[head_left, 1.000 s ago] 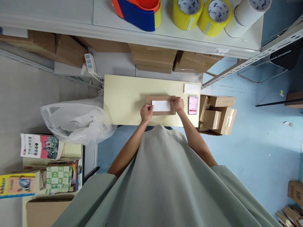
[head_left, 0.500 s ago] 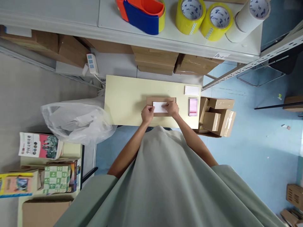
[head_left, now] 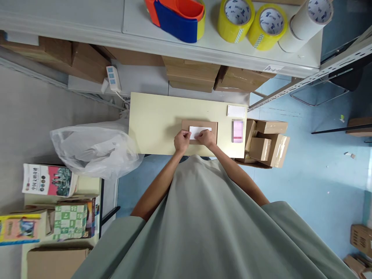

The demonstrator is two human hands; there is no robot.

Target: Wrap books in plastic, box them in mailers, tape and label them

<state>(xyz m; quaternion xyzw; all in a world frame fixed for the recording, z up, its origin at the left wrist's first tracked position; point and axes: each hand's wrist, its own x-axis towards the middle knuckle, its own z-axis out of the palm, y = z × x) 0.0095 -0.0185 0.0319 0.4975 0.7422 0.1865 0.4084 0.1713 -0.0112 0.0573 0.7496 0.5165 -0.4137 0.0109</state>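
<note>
A small flat cardboard box (head_left: 214, 131) lies on the cream tabletop, with a white label (head_left: 200, 129) on its upper face. My left hand (head_left: 182, 141) is closed, thumb and fingertips pinching the label's left end. Curled fingers of my right hand (head_left: 207, 138) press on the label's lower middle, the fingertips close together. Whether the label is fully stuck down I cannot tell. To the right on the table are a stack of white labels (head_left: 236, 111) and a pink-and-white printed packet (head_left: 237, 131), blurred out.
Above the cream table (head_left: 157, 112) runs a grey shelf (head_left: 221, 52) with a tape dispenser (head_left: 178, 23), yellow tape rolls (head_left: 236, 19) and white rolls (head_left: 308, 23). A plastic bag (head_left: 95, 149) hangs at the left edge; a carton of small boxes (head_left: 260, 149) stands right.
My right hand has slid left along the label, from its right end to its lower middle. My left hand stays at the left end. The view has shifted slightly.
</note>
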